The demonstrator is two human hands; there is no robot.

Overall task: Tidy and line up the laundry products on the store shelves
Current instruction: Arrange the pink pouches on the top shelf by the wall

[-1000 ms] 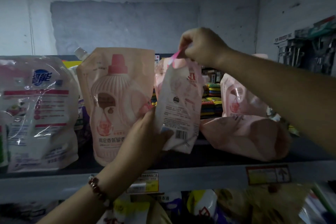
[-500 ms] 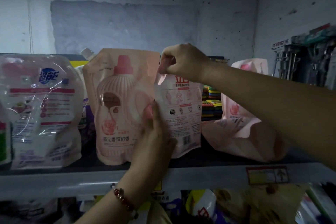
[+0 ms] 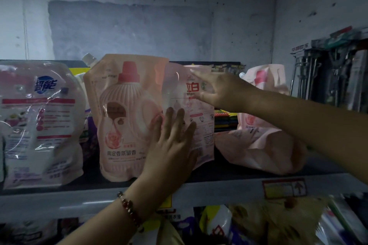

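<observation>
a pale pink pouch (image 3: 196, 117) stands on the shelf (image 3: 229, 187) just beside a bigger pink pouch (image 3: 127, 117). it is steadied by the flat, open left hand (image 3: 172, 145) and right hand (image 3: 221, 93), nothing gripped. light, even pressure is best kept until it stands upright.

On the upper shelf (image 3: 229, 185) we find three pouches upright in a row: the clear-wrapped pouch (image 3: 39, 121) leftmost, the bottle-print pouch (image 3: 123, 117) beside it, the label-back pouch (image 3: 199, 121) overlapping its right edge. Right of these, a fallen pouch (image 3: 258, 151) lies before another standing pouch (image 3: 264, 79). Further bags (image 3: 249, 225) sit on the shelf below.
</observation>
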